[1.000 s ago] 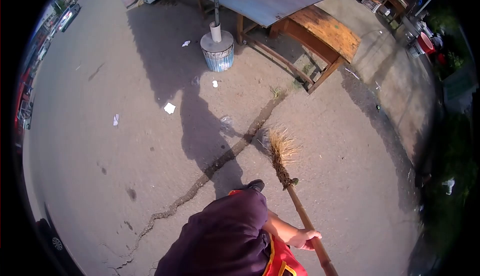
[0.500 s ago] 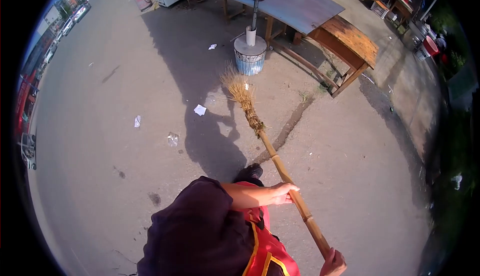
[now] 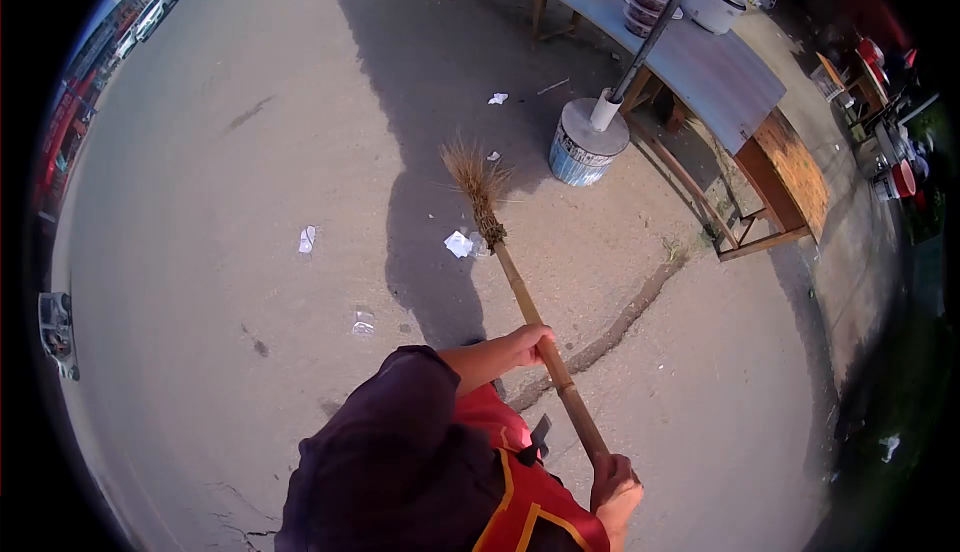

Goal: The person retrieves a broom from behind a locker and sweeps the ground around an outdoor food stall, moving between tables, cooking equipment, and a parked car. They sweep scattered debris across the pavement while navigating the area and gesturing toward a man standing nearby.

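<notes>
A: What is in your grip?
B: Your broom [image 3: 520, 297], a long tan cane handle with a bound tuft of dry straw. It slants out over the pavement [image 3: 250, 202] ahead of you.
A: And your fingers?
B: Your left hand [image 3: 528, 342] wraps the handle mid-shaft, and your right hand [image 3: 612, 477] clasps its near end. A white paper scrap [image 3: 459, 244] lies just beside the straw.

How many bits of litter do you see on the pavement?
5. Crumpled paper beside the broom head; small scrap just beyond it; far scrap near the drum; left scrap; clear wrapper below it. Others may be hidden in shade.
</notes>
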A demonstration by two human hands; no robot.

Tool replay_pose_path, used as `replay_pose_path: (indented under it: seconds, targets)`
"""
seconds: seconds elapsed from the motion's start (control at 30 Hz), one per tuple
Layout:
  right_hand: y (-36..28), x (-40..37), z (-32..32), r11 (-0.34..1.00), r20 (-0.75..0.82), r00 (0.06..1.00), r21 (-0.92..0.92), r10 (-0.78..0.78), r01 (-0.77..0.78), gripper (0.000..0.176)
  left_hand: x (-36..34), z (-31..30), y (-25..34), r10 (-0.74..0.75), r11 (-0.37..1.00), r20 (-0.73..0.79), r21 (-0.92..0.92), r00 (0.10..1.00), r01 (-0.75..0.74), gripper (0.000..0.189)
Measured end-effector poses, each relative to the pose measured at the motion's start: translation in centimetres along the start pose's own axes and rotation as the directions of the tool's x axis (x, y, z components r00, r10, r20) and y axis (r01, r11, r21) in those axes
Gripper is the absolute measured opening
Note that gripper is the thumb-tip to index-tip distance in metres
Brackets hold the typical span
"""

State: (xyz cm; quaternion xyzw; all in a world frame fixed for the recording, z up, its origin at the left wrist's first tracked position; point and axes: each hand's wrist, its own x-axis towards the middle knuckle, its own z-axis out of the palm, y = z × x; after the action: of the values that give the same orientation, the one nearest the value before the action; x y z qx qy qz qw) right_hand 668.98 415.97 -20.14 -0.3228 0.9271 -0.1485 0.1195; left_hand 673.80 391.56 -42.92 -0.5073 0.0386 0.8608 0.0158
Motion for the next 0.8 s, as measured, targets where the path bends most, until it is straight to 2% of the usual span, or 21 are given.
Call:
replay_pose_path:
  seconds: [0.1, 0.17, 0.23, 0.3, 0.37, 0.4, 0.47, 0.5, 0.6, 0.63, 0.7, 0.8]
  targets:
    - [-7.2, 3.0, -5.4, 0.990, 0.082, 0.989, -0.055, -0.125, 0.130, 0.024, -4.5, 0.9, 2.8, 0.103, 0.983, 0.258, -0.171, 0.961, -0.059, 0.019]
    - [-5.5, 4.8, -7.8, 0.913, 0.319, 0.913, -0.232, -0.253, 0.334, 0.027, -7.8, 2.6, 3.2, 0.128, 0.970, 0.342, -0.238, 0.931, -0.046, 0.015]
    - [-5.2, 7.3, -10.1, 0.770, 0.413, 0.861, -0.429, -0.296, 0.471, 0.028, -8.9, 3.2, 3.4, 0.148, 0.967, 0.372, -0.249, 0.916, -0.055, 0.014]
    - [-5.8, 11.0, -11.3, 0.746, 0.450, 0.844, -0.445, -0.292, 0.495, 0.025, -9.2, 3.3, 3.9, 0.177, 0.937, 0.295, -0.343, 0.939, -0.069, 0.015]
    - [-6.6, 15.7, -10.7, 0.690, 0.477, 0.799, -0.436, -0.367, 0.577, 0.023, -9.5, 2.0, 4.4, 0.219, 0.869, 0.237, -0.489, 0.946, -0.078, 0.017]
    - [-7.7, 18.1, -9.1, 0.724, 0.491, 0.829, -0.465, -0.267, 0.509, 0.024, -9.6, 0.8, 4.5, 0.245, 0.823, 0.193, -0.560, 0.950, -0.099, 0.018]
    - [-8.1, 23.6, -5.8, 0.605, 0.575, 0.712, -0.417, -0.403, 0.679, 0.022, -8.4, -1.9, 3.8, 0.302, 0.691, 0.105, -0.709, 0.947, -0.142, 0.018]
    - [-8.7, 26.1, -3.9, 0.533, 0.616, 0.610, -0.337, -0.499, 0.776, 0.022, -7.8, -3.6, 3.4, 0.282, 0.640, 0.039, -0.752, 0.959, -0.157, 0.019]
    - [-14.2, 30.8, 1.0, 0.399, 0.711, 0.349, -0.104, -0.611, 0.911, 0.021, -9.4, -6.2, 2.7, 0.248, 0.462, -0.179, -0.842, 0.952, -0.279, 0.020]
    - [-16.0, 31.7, 2.0, 0.327, 0.737, 0.273, -0.075, -0.618, 0.942, 0.022, -10.7, -6.4, 2.6, 0.227, 0.401, -0.184, -0.877, 0.956, -0.264, 0.020]
    - [-19.1, 33.0, 2.4, 0.263, 0.776, 0.178, -0.016, -0.605, 0.965, 0.023, -9.7, -7.0, 2.1, 0.197, 0.390, -0.210, -0.880, 0.958, -0.273, 0.019]
    - [-21.5, 34.2, -0.9, 0.130, 0.733, 0.145, -0.078, -0.665, 0.988, 0.023, -6.7, -4.6, 3.9, 0.222, 0.388, -0.202, -0.879, 0.954, -0.276, 0.019]
